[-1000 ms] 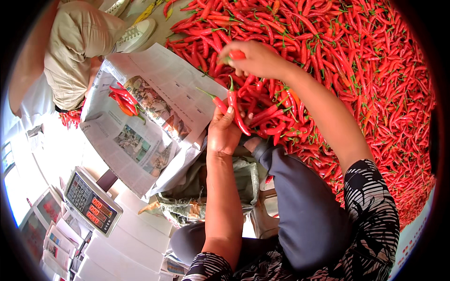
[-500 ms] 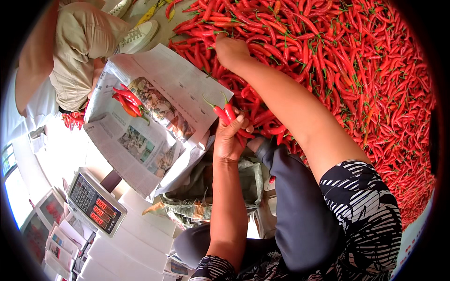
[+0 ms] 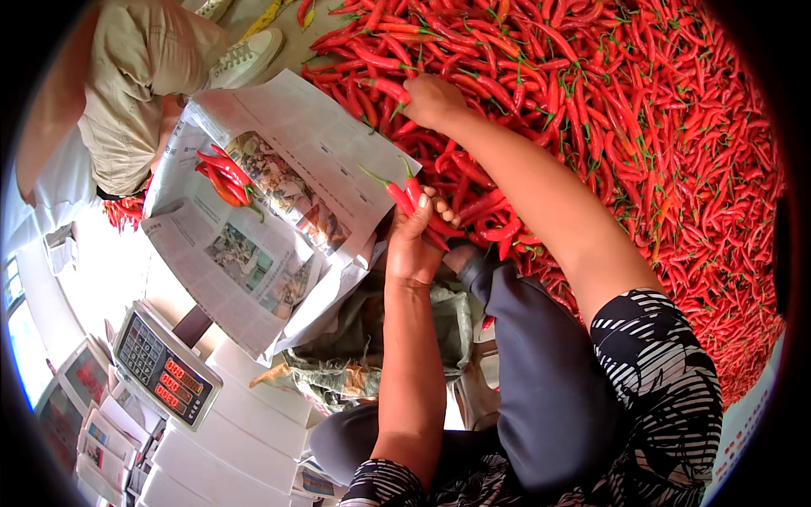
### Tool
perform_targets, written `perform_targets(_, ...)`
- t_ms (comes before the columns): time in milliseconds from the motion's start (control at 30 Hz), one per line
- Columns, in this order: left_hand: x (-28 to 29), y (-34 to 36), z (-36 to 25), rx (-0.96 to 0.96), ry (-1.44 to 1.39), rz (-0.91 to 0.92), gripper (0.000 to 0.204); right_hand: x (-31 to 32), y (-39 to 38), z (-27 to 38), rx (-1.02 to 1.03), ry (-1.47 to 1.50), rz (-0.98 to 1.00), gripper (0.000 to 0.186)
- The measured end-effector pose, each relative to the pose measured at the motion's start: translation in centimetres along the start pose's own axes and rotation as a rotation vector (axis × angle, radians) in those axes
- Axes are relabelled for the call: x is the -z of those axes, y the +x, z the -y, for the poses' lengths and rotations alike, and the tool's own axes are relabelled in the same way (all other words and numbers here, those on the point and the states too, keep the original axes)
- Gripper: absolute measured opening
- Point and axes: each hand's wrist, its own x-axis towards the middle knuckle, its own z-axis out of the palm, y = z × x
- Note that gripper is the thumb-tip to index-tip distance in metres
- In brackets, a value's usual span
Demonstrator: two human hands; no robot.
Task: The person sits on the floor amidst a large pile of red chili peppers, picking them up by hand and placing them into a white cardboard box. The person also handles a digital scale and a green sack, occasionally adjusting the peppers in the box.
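In my left hand, a few red chili peppers are held with their green stems pointing up and away. The fingers are closed round them, just right of the newspaper's edge. My right hand is reached out over the far left part of a big heap of red chilies. Its fingertips are closed on one red chili pepper at the heap's surface; the fingers' undersides are hidden. A small bunch of chilies lies on the spread newspaper to the left.
Below the newspaper stands a grey-green sack-lined container. A scale with a lit red display sits lower left by stacked white boxes. Another person's light trousers and shoe are at upper left.
My right hand has drawn back slightly toward me and right, now with a chili at its fingertips. My left hand stays nearly in place, holding its chilies; its fingers have shifted slightly.
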Motion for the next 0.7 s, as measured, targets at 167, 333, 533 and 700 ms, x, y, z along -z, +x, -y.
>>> perform_targets(167,-0.7,-0.6,-0.6,-0.121,0.183,-0.048,0.015,1.9,-0.2,-1.0,-0.134,0.673,0.308,0.036)
perform_targets(333,-1.2,-0.5,-3.5,-0.324,0.243,-0.082,0.012,7.5,-5.7,0.0,-0.039,1.043,0.535,0.042)
perform_targets(533,-3.3,0.0,-3.7,0.071,0.135,0.026,0.029,12.0,-11.9,-0.4,0.311,0.666,0.331,0.031)
perform_targets(700,-4.4,-0.5,-1.0,0.169,0.036,0.064,0.054,13.1,-15.4,0.5,0.676,0.049,0.071,0.031)
